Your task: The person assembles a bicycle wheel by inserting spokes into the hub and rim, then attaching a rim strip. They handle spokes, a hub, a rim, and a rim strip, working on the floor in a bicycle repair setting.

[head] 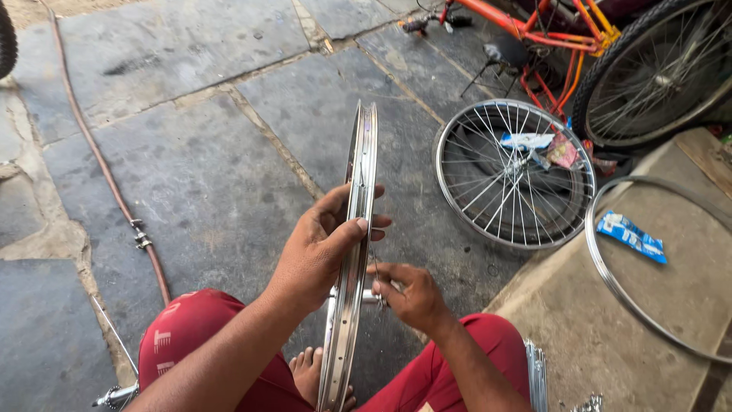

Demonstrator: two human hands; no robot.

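The person sits on the stone floor (191,152) with knees in red trousers (191,336) apart, and between the legs stands a bare metal bicycle rim (358,229), held upright on its edge and seen almost edge-on, so it looks like a narrow shining band. Its lower part comes down near the bare foot (309,374). The left hand (316,255) grips the rim at about the middle of its height: the thumb lies across the near face of the rim and the other fingers wrap around the far side, so the hand is closed firmly on it. The right hand (408,294) is lower, just to the right of the rim — its fingers are pinched together on a thin spoke (376,275) that rises toward the rim; how the spoke ends at the rim I cannot tell. Further away on the floor lies a spoked wheel (515,174) with small packets on it, and beside it, on a raised slab (610,336), a second empty rim (656,267) lies flat with a blue packet (631,236) inside its circle. An orange bicycle frame (534,23) and a tyred wheel (656,72) stand at the top right. A brown hose (103,164) runs along the floor at the left, well apart from the hands — and a bundle of loose spokes (536,374) lies by the right knee.
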